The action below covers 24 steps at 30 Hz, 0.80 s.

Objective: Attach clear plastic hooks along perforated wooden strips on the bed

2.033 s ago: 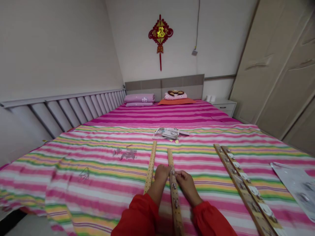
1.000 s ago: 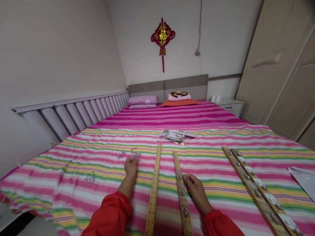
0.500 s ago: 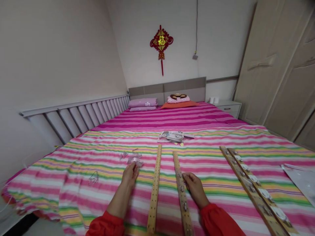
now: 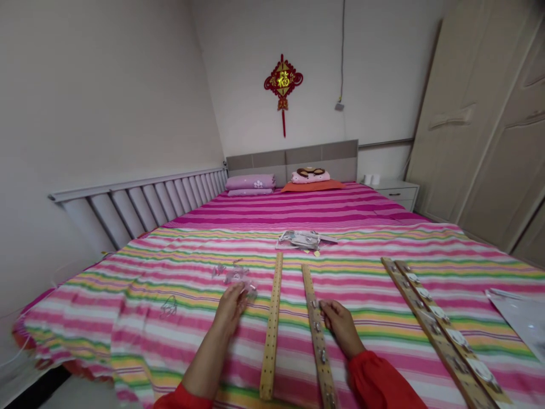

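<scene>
Two perforated wooden strips lie side by side on the striped bedspread: a bare left strip [image 4: 272, 318] and a right strip [image 4: 315, 326] with small metal fittings along it. My left hand [image 4: 232, 304] rests left of the bare strip, its fingers closed on a small clear plastic piece [image 4: 249, 291] beside a little pile of clear pieces [image 4: 233, 275]. My right hand [image 4: 336, 321] lies against the right side of the fitted strip, fingers curled at one of its metal fittings. Both sleeves are red.
Another pair of wooden strips [image 4: 438, 329] carrying round white pieces lies at the right. Plastic packets [image 4: 304, 240] sit mid-bed, a silvery bag [image 4: 522, 321] at the right edge. Pillows [image 4: 251, 183] lie at the headboard, a wardrobe [image 4: 481, 130] stands right, a padded rail [image 4: 140, 199] left.
My left hand left the fitted strip, reached left to the pile of clear pieces, and has drawn back slightly with one pinched. My right hand stayed at the strip.
</scene>
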Available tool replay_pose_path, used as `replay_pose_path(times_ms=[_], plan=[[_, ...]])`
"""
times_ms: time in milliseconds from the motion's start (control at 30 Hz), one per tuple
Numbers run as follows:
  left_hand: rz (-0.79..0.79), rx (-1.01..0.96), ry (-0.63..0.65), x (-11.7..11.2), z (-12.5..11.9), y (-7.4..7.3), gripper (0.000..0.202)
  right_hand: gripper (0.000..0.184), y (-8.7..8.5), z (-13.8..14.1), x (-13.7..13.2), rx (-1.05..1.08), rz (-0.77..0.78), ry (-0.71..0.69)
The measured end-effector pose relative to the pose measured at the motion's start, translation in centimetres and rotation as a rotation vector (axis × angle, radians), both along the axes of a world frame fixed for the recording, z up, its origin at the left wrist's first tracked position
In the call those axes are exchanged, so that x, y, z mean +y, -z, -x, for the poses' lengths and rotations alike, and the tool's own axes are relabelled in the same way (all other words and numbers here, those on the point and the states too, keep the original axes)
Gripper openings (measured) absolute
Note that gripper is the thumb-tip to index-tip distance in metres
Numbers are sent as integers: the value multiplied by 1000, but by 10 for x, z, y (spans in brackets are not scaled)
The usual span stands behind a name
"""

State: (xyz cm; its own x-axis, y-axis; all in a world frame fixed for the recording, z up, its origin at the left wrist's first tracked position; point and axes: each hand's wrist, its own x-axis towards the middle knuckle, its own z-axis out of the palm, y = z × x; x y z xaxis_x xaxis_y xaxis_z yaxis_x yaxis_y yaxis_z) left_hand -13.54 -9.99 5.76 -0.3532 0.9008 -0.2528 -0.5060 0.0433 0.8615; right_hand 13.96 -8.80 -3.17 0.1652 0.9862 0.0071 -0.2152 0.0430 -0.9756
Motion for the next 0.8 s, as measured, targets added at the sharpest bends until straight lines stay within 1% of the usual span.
replay_pose_path(times_ms=[100,167,233,333,400,433,533,600,700,800], plan=[[-21,-7,44,-12,-16,-9,10,36,-3,-1,-3,16,7,8],[-37,27,90,-20,-27,-12,15,36,-6,-1,-7,30,7,17],[-58,122,160,-27,-37,-13,23,36,-10,-1,-12,39,4,26],[-81,314,309,-34,-52,-13,33,33,-20,1,-21,42,-13,38],[-82,404,395,-35,-62,-12,37,32,-30,4,-27,37,-36,4],[-86,430,425,-36,-66,-13,38,32,-35,6,-31,33,-50,-37],[-117,484,478,-35,-81,-15,39,32,-51,10,-39,21,-79,-174],[-131,514,498,-35,-89,-16,39,33,-58,11,-42,18,-84,-216],[-133,535,519,-34,-98,-15,37,35,-60,8,-44,10,-89,-236],[-110,529,531,-32,-104,-10,35,36,-57,3,-43,3,-83,-234]])
